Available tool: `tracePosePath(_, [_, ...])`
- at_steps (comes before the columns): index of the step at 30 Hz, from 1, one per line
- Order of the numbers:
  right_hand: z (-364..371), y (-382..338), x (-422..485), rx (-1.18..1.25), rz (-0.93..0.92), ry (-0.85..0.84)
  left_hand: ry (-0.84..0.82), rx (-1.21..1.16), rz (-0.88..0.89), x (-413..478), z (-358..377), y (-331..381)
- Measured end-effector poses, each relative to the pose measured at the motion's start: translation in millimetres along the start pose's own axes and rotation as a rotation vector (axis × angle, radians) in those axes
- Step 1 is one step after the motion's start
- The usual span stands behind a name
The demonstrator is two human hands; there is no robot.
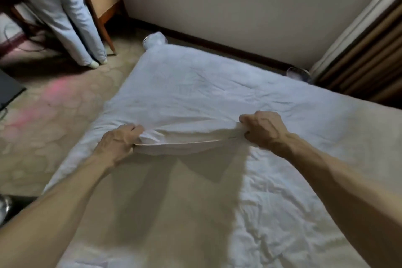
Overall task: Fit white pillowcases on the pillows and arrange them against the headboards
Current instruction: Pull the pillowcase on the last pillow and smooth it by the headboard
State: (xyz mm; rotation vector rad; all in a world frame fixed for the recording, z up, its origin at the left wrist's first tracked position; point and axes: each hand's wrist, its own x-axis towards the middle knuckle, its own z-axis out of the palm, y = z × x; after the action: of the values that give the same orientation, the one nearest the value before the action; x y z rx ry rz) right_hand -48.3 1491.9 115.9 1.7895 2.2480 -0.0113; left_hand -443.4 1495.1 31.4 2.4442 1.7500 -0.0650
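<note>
Matt, creased white cloth pillowcase [187,102]

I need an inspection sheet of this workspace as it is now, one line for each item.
Surface: white rumpled bed sheet.
Job's things: white fabric pillowcase lying over the bed, open edge toward the person.
Clutter: clear plastic object beyond the bed's far edge, blurred.
Grips: left hand and right hand each clench one corner of the open edge.
Cables: thin dark line at far left, maybe a cable.
Surroundings: patterned beige carpet, striped brown curtain, standing person in pale blue trousers.
</note>
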Motion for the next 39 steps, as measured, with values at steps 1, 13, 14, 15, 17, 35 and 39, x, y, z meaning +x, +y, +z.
tracePosePath(1, [-18, 13, -7, 0.019, 0.000, -0.009, 0.000, -0.009, 0.026, 4, -23, 3])
tracePosePath(13, [-50, 243, -178, 0.113, 0.224, -0.146, 0.144, 0.051, 0.389, 55, -136, 241])
tracePosePath(14, [-42, 267, -192, 0.127, 0.253, -0.160, 0.143, 0.050, 0.412, 61, -135, 269])
tracePosePath(15, [-32, 290, -205, 0.123, 0.280, -0.185, 0.137, 0.061, 0.427, 69, -132, 297])
tracePosePath(17, [-8, 328, -223, 0.101, 0.292, -0.251, 0.113, 0.097, 0.439, 85, -118, 348])
tracePosePath(35, [151, 567, -240, 0.320, 0.201, -0.160, -0.010, 0.329, 0.618, 263, -134, 596])
tracePosePath(39, [142, 611, -263, 0.372, 0.308, -0.157, 0.039, 0.292, 0.689, 305, -157, 650])
